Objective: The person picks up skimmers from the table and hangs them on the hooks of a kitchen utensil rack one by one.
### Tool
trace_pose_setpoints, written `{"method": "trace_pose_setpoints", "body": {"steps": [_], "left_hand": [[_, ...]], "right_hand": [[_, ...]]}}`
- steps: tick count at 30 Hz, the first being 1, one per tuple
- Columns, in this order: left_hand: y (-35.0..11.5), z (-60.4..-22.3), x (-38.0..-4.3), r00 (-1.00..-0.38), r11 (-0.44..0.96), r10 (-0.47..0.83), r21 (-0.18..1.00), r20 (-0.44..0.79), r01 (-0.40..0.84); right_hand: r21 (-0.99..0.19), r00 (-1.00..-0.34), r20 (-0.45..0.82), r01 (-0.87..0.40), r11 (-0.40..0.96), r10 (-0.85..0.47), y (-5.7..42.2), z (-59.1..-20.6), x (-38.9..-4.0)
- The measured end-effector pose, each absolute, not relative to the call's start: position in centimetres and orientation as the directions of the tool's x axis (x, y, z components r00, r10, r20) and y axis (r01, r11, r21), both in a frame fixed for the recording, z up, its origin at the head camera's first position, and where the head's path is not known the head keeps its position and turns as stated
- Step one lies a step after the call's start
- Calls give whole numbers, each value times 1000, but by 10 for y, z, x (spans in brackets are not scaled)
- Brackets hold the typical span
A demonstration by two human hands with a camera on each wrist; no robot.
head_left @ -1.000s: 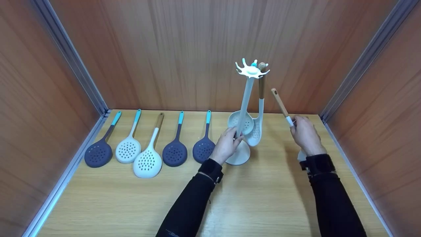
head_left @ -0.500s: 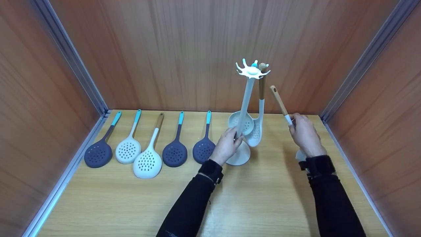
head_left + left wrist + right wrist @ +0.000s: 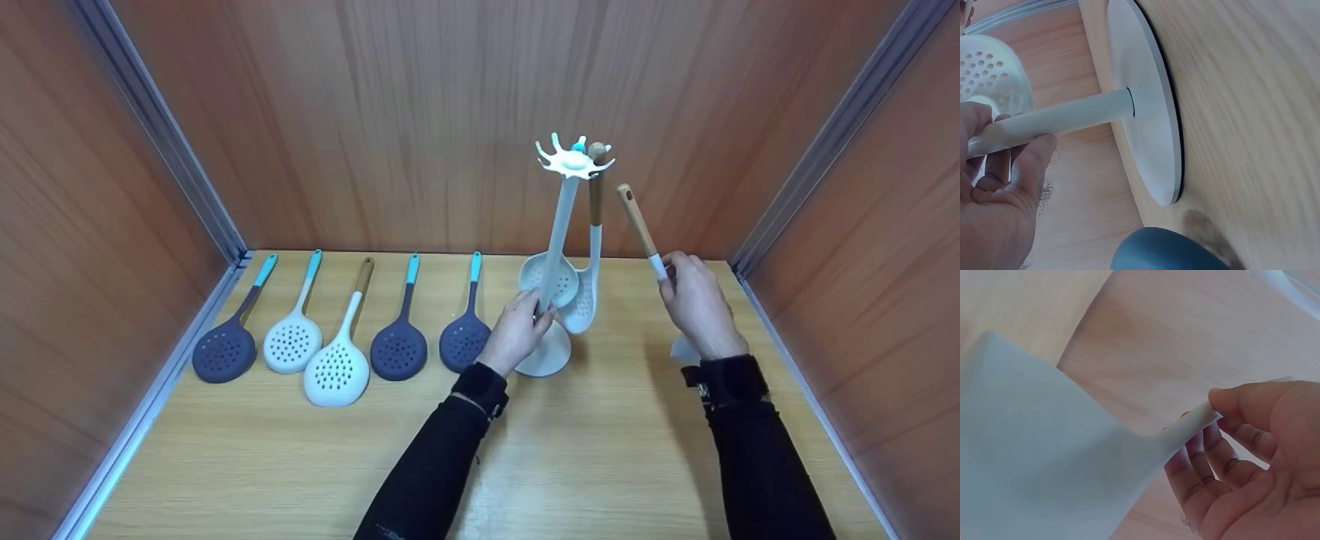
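Note:
My left hand (image 3: 517,330) grips the pole of a white utensil stand (image 3: 561,232), topped by a ring of curved hooks. In the left wrist view the stand's round base (image 3: 1145,107) rests on the table. Two perforated white utensils hang from the hooks: a strainer ladle (image 3: 551,279) and a wooden-handled slotted spoon (image 3: 583,304). At the right, my right hand (image 3: 697,304) pinches the neck of a spatula (image 3: 637,221) above the table, its wooden handle tilted up toward the stand. The right wrist view shows its broad white blade (image 3: 1055,444); my hand mostly hides it in the head view.
Several perforated turners lie in a row on the left: dark ones such as the turner (image 3: 225,351) at the end, and white ones including a wooden-handled turner (image 3: 337,371). Wood panels enclose the table (image 3: 585,465) at the back (image 3: 420,135) and both sides.
My right hand has lifted the spatula slightly, its handle end rising in the head view. The left hand and the stand have hardly moved.

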State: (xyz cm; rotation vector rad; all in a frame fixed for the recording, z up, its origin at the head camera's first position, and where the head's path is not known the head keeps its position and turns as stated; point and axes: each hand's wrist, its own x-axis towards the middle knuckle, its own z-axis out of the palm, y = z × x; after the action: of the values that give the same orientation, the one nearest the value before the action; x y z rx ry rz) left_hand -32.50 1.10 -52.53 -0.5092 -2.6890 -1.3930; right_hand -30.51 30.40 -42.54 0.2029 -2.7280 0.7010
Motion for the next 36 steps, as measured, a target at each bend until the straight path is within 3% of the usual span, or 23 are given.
{"method": "trace_pose_setpoints", "body": {"steps": [16, 36], "left_hand": [[10, -526, -326, -937, 552, 274, 763, 215, 336], [11, -530, -327, -926, 528, 282, 765, 252, 369]], "right_hand": [[-475, -941, 334, -212, 854, -48, 296, -408, -295], [-439, -858, 509, -325, 837, -66, 281, -396, -280]]}}
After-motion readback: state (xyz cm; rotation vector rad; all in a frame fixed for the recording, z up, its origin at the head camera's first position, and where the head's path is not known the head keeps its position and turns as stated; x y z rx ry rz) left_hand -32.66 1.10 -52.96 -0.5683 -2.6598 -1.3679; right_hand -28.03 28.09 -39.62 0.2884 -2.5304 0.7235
